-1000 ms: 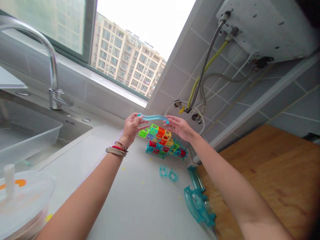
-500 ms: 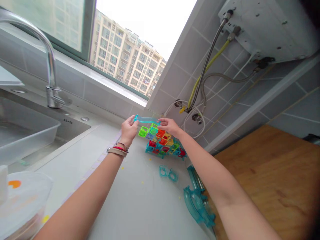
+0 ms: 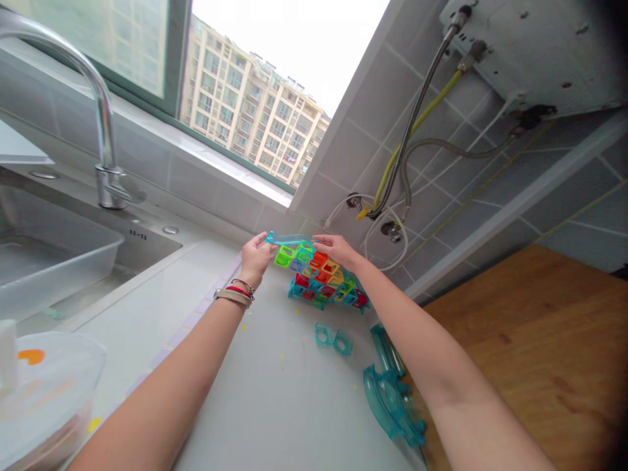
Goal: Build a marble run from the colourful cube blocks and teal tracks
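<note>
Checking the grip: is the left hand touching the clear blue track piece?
Touching. The head view shows the left hand with its fingertips closed on the end of the blue track piece.

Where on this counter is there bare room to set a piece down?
Bare white counter lies between the two forearms, below the small teal piece. More lies left of the left hand, toward the sink. Crowded: the block stack and the teal curved tracks by the wooden board.
</note>
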{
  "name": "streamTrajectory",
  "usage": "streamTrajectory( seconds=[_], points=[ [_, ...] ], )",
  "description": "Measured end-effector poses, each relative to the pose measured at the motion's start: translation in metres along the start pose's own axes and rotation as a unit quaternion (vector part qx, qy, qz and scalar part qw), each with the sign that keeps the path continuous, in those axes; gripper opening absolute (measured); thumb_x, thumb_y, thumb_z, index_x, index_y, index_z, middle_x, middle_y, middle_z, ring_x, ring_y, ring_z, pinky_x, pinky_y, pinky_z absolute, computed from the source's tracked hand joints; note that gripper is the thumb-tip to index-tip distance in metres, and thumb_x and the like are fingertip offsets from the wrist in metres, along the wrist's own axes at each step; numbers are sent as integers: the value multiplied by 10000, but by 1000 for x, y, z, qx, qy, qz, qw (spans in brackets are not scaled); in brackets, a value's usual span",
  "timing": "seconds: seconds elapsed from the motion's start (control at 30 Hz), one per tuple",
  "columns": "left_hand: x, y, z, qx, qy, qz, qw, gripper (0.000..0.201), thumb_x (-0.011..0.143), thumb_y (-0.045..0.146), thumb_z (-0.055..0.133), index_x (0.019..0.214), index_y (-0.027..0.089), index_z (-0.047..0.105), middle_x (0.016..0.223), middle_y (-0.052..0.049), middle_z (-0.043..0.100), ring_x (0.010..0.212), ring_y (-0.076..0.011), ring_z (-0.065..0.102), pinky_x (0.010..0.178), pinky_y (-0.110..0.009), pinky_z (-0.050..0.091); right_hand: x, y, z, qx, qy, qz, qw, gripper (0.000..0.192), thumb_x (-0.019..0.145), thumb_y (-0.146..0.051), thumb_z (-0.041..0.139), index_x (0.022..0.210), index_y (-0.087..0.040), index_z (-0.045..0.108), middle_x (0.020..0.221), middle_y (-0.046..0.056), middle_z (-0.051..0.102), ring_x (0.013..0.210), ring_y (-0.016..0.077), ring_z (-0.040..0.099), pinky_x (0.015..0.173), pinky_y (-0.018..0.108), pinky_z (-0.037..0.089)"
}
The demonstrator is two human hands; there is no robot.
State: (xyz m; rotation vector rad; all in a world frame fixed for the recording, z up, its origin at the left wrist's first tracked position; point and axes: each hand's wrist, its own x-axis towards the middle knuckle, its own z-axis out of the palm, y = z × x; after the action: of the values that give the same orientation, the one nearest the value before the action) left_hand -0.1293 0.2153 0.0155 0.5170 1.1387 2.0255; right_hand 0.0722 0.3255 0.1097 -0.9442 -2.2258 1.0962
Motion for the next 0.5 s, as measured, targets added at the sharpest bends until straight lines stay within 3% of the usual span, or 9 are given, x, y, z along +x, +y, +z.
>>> streamTrajectory(
  seconds=[0.23, 0.5],
  points=[
    [-4, 2, -3, -4, 7, -38, 999, 444, 753, 92, 589, 1190, 168, 598, 1040, -114, 735, 861, -211, 762, 715, -302, 581, 3, 5, 0, -7, 7, -14, 1000, 500, 756, -361, 823, 1207, -170, 721, 1182, 118, 750, 1143, 238, 693, 1043, 413, 530],
    [-2, -5, -6, -8, 10, -67, 998, 409, 716, 127, 595, 1120, 196, 590, 1080, -120, 750, 817, -202, 746, 682, -303, 561, 3, 6, 0, -40, 22, -8, 999, 534, 762, -415, 818, 1229, -180, 710, 1177, 127, 742, 1115, 240, 697, 1033, 417, 531]
  ],
)
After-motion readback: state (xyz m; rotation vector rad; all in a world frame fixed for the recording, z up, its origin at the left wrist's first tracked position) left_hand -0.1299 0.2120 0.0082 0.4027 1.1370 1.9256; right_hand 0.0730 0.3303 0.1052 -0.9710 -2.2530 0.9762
